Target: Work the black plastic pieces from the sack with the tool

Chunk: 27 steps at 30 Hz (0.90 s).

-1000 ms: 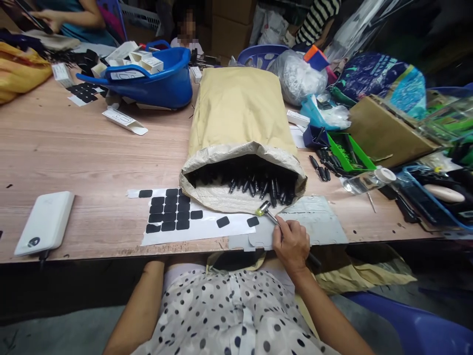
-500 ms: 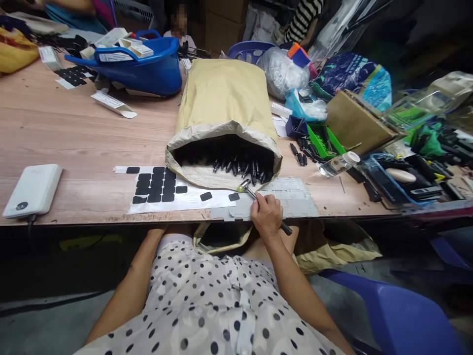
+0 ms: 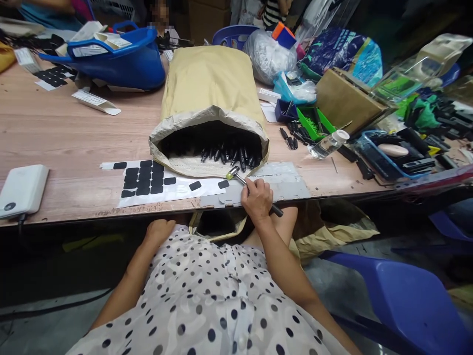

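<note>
My right hand (image 3: 257, 198) is closed around a small hammer (image 3: 241, 178) with a metal head, a yellowish face and a dark handle end. The hammer's head lies at the lip of an open yellow woven sack (image 3: 210, 74). Inside the sack's mouth are several black pen-shaped pieces (image 3: 242, 159). My right hand rests at the table edge, over a grey taped sheet (image 3: 277, 185). Below the edge, my left hand (image 3: 160, 230) lies by my thigh; its fingers are mostly hidden. A white sheet (image 3: 181, 195) with black rounded stickers (image 3: 144, 178) lies left of the hammer.
A white power bank (image 3: 25, 187) with a cable sits left. Behind it stands a blue basin (image 3: 129, 59) with white boxes. At right are a green tray (image 3: 314, 125), a clear bottle (image 3: 328, 145) and a blue-rimmed basket (image 3: 395, 153). A purple chair (image 3: 414, 296) stands lower right.
The view has shifted, so the table items appear further left and higher. My left hand now shows below the table edge. My right hand keeps its hold on the hammer.
</note>
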Motion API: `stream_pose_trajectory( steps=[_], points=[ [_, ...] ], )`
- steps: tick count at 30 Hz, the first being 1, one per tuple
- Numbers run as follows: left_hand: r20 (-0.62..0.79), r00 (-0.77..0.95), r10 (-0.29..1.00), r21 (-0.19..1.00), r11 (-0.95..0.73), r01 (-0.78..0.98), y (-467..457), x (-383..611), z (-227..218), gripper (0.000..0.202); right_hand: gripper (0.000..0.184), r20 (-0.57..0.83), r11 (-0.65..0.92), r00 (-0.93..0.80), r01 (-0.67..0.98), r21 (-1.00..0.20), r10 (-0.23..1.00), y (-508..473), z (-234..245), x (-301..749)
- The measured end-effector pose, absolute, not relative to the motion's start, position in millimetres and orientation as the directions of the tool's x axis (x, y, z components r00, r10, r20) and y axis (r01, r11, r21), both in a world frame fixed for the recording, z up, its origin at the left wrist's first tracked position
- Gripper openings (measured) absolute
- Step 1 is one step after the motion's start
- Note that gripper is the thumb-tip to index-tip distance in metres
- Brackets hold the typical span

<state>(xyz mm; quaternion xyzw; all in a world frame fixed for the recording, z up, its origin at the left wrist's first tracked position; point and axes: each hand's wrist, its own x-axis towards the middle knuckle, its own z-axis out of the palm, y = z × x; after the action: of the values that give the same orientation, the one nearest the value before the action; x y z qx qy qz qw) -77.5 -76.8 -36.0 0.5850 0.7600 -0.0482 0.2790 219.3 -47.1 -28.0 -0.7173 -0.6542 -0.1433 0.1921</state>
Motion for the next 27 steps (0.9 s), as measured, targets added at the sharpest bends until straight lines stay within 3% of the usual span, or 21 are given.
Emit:
stream_pose_trajectory(
  steps=[3, 6, 8, 10, 12, 14, 19, 22, 27],
  points=[
    [-0.548, -0.104, 0.830, 0.153, 0.221, 0.963, -90.9, -68.0, -13.1, 0.044, 0.030, 0.425, -0.078, 0.115, 0.992, -0.104, 0.898, -46.7, -26.9, 219.8],
    [-0.487, -0.004, 0.873, 0.166, 0.097, 0.981, -105.1, -60.5, 14.6, 0.045, 0.030, 0.410, -0.105, 0.145, 0.988, -0.117, 0.900, -43.9, -27.2, 221.5],
    [-0.491, 0.084, 0.867, 0.277, 0.064, 0.959, -110.2, -55.0, 29.5, 0.042, 0.030, 0.407, -0.118, 0.160, 0.985, -0.126, 0.899, -41.3, -27.4, 222.4],
    [-0.481, 0.204, 0.852, 0.473, 0.056, 0.879, -107.3, -45.4, 38.7, 0.042, 0.029, 0.413, -0.121, 0.166, 0.984, -0.132, 0.896, -39.4, -27.3, 222.3],
    [-0.376, 0.269, 0.886, 0.656, 0.049, 0.754, -92.4, -29.8, 41.7, 0.042, 0.028, 0.424, -0.130, 0.176, 0.982, -0.136, 0.889, -38.8, -26.8, 221.0],
    [-0.206, 0.192, 0.960, 0.741, 0.025, 0.671, -64.4, -9.7, 39.9, 0.039, 0.028, 0.438, -0.145, 0.192, 0.980, -0.138, 0.879, -39.2, -26.4, 218.9],
    [0.155, -0.158, 0.975, 0.682, 0.010, 0.731, 30.2, 32.1, 29.5, 0.024, 0.027, 0.489, -0.149, 0.190, 0.981, -0.122, 0.851, -41.8, -27.0, 215.6],
    [0.110, -0.223, 0.969, 0.623, 0.108, 0.775, 66.8, 40.0, 26.0, 0.033, 0.026, 0.505, -0.139, 0.177, 0.984, -0.111, 0.845, -42.8, -27.7, 215.2],
    [0.013, -0.158, 0.987, 0.615, 0.116, 0.780, 76.0, 24.7, 21.2, 0.040, 0.027, 0.499, -0.122, 0.171, 0.984, -0.130, 0.849, -42.9, -28.4, 215.4]
  ],
)
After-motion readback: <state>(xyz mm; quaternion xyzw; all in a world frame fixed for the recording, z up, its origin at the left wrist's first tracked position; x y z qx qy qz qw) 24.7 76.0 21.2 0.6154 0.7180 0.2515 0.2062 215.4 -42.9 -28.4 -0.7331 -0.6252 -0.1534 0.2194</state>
